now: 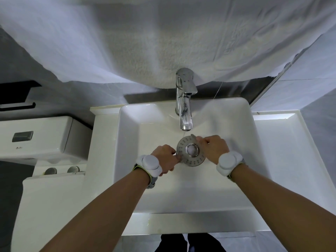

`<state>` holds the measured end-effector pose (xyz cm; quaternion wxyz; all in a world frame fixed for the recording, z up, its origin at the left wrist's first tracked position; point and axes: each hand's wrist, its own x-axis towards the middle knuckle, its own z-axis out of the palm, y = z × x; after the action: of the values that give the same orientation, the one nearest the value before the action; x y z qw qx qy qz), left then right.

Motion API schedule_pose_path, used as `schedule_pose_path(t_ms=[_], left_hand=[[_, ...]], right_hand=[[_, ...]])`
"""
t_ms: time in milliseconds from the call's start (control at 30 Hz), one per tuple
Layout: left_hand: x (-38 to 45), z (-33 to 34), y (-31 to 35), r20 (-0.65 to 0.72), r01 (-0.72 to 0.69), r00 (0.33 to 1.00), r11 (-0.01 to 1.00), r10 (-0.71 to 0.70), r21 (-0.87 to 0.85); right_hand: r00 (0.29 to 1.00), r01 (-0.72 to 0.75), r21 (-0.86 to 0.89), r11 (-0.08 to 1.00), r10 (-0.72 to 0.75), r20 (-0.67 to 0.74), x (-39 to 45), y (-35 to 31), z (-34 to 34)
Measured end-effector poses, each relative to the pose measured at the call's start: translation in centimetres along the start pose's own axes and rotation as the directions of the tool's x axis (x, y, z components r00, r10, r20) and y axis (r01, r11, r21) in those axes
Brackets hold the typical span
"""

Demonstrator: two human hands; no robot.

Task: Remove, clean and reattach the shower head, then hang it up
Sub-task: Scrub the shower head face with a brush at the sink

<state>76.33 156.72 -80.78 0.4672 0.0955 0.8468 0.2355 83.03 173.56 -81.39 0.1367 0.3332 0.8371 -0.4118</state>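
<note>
A round grey shower head (190,151), its face dotted with small nozzle holes around a shiny centre ring, is held over the white sink basin (145,135), just below the chrome tap (184,99). My left hand (166,157) grips its left edge with closed fingers. My right hand (211,147) holds the upper right edge. A thin stream of water seems to fall from the tap spout onto the disc. No hose or handle is in view. Both wrists carry white bands.
A white towel or cloth (163,42) hangs behind and above the tap. A white toilet cistern (36,137) stands to the left of the sink counter. A white ledge (278,124) runs to the right of the basin. Dark trouser legs show below the counter's front edge.
</note>
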Motion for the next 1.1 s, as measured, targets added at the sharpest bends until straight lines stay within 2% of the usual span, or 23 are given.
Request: schedule_pose_path(t_ms=[67,133,167,300,400,433,500,567,633,733,833,933,1000,1100], left_hand=[[0.0,-0.2,0.1,-0.016,-0.005,1.0,1.0,0.005,-0.002],[0.1,-0.4,0.2,-0.034,-0.025,0.999,1.0,0.024,-0.008],[0.2,-0.5,0.3,-0.04,-0.035,0.999,0.999,0.034,-0.018],[0.0,-0.4,0.4,-0.032,-0.016,0.999,0.999,0.015,-0.041],[0.1,-0.1,-0.1,-0.012,0.039,0.999,0.997,-0.04,-0.069],[0.1,0.0,-0.4,-0.009,0.055,0.998,0.993,-0.056,-0.104],[0.3,0.1,-1.2,-0.002,0.071,0.997,0.981,-0.073,-0.18],[0.4,0.1,-1.8,0.005,0.062,0.998,0.971,-0.063,-0.231],[0.3,0.2,-2.0,0.027,0.045,0.999,0.957,-0.039,-0.286],[0.2,0.5,-2.3,0.055,0.043,0.998,0.949,-0.028,-0.311],[0.1,0.9,-2.6,0.045,0.038,0.999,0.936,-0.023,-0.351],[0.0,1.2,-2.6,0.008,0.029,1.0,0.909,-0.028,-0.416],[0.0,1.0,-2.7,0.002,0.029,0.999,0.889,-0.032,-0.457],[0.0,0.6,-3.0,0.013,0.056,0.998,0.873,-0.056,-0.485]], right_hand=[[1.0,0.017,-0.004,1.0,-0.018,-0.006,0.1,-0.1,0.3],[0.994,0.076,-0.08,0.994,-0.069,0.082,-0.4,-0.7,1.5],[0.994,0.086,-0.094,0.992,-0.079,0.081,-0.4,-1.0,1.8],[0.997,-0.052,-0.021,0.998,0.05,-0.055,0.9,-1.7,0.1],[0.99,-0.139,-0.013,0.99,0.139,-0.026,1.5,-1.2,-0.8],[0.988,-0.153,0.031,0.988,0.153,0.016,1.4,-1.0,-0.9],[0.969,-0.219,0.249,0.943,0.18,0.171,0.7,-1.0,-1.1],[0.952,-0.235,0.411,0.881,0.123,0.279,-0.3,-0.8,-0.9],[0.952,-0.227,0.384,0.895,0.12,0.283,-1.0,-0.4,-0.4],[0.959,-0.241,0.222,0.945,0.196,0.205,-1.0,-0.3,-0.2],[0.973,-0.151,0.082,0.985,0.133,0.189,-0.5,-0.9,0.2],[0.984,-0.171,0.128,0.977,0.161,0.078,0.0,-0.8,1.0],[0.98,-0.193,0.171,0.966,0.179,0.09,-0.3,-0.7,1.5],[0.98,-0.19,0.134,0.973,0.179,0.087,-0.7,-0.7,2.0]])
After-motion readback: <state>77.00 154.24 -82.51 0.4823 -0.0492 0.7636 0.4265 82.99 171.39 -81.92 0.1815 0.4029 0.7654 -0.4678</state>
